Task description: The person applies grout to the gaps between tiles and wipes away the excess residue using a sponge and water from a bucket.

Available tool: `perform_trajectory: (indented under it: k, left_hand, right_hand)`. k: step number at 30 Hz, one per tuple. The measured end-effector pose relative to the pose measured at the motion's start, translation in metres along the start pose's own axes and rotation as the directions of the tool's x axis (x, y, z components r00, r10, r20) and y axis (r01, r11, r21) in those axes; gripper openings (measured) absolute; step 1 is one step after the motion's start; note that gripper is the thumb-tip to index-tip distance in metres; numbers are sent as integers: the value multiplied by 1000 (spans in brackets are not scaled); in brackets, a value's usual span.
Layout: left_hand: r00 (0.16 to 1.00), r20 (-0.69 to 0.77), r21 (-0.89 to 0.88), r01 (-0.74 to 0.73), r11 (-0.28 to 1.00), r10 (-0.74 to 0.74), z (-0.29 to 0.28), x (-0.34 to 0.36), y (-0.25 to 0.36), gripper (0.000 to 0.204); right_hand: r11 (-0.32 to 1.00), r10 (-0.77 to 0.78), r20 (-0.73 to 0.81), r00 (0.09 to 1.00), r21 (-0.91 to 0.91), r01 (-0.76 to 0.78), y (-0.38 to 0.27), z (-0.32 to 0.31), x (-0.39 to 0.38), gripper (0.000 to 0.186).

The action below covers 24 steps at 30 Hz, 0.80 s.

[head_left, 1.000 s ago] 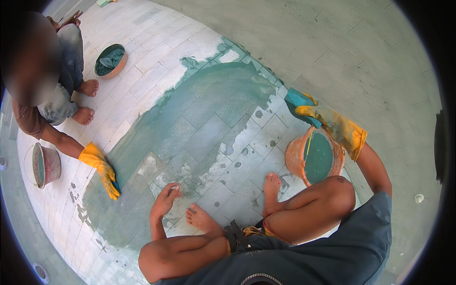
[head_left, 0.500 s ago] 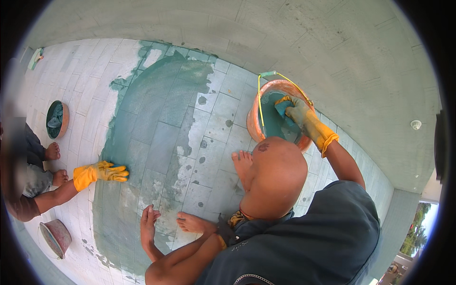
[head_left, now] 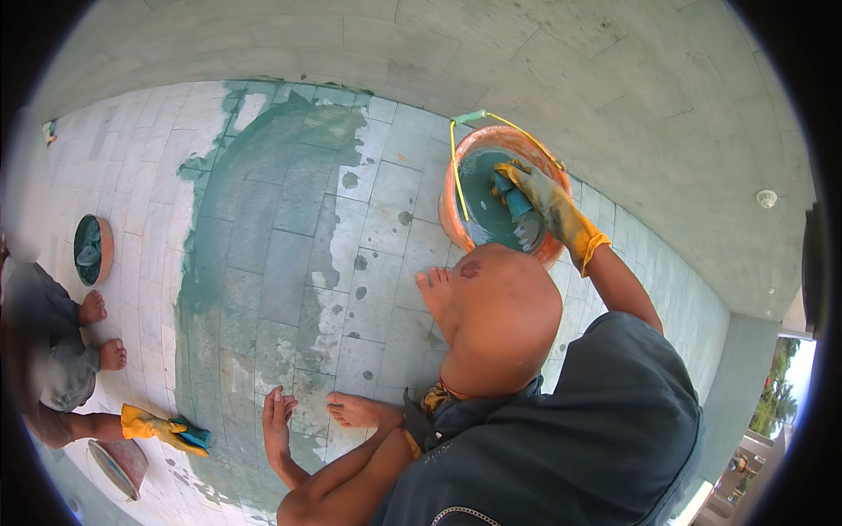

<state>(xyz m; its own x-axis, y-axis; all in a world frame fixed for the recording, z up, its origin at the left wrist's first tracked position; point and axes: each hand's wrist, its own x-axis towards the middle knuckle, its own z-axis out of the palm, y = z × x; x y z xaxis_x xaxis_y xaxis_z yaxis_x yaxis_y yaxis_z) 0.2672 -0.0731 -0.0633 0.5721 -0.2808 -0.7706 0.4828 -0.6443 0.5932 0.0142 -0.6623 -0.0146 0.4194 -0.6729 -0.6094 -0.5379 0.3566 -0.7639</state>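
My right hand (head_left: 545, 203), in a yellow rubber glove smeared grey-green, is closed around a blue-green sponge (head_left: 516, 200). It is inside an orange bucket (head_left: 449, 206) holding murky green water (head_left: 487, 175). The bucket's yellow wire handle with a green grip (head_left: 468, 117) leans over the far rim. My left hand (head_left: 277, 412) is bare and holds nothing; its fingers are loosely bent and apart, beside my foot. Below it lie floor tiles (head_left: 289, 272) partly coated with wet green grout.
At the left, a co-worker's yellow-gloved hand (head_left: 158, 428) presses a blue sponge (head_left: 191, 433) on the tiles. A round tub (head_left: 106, 250) with dark green contents stands near that person's feet; another bucket (head_left: 127, 465) is lower down. A tiled wall (head_left: 649, 114) rises behind my bucket.
My right hand has shifted slightly within the bucket, and the sponge looks more bunched. The co-worker's gloved hand has moved nearer the lower left, showing its sponge. My left hand stays almost still.
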Motion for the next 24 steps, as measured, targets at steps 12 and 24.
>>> perform_trajectory:
  k: [12, 24]
  left_hand:
    - [1000, 2, 7, 9, 1000, -9, 3, 1, -7, 54]
    - [1000, -25, -28, 14, 1000, -15, 2, -2, -7, 52]
  right_hand:
    - [803, -134, -165, 977, -596, 9, 23, 18, 33, 62]
    - [679, 20, 33, 999, -734, 11, 2, 40, 12, 100]
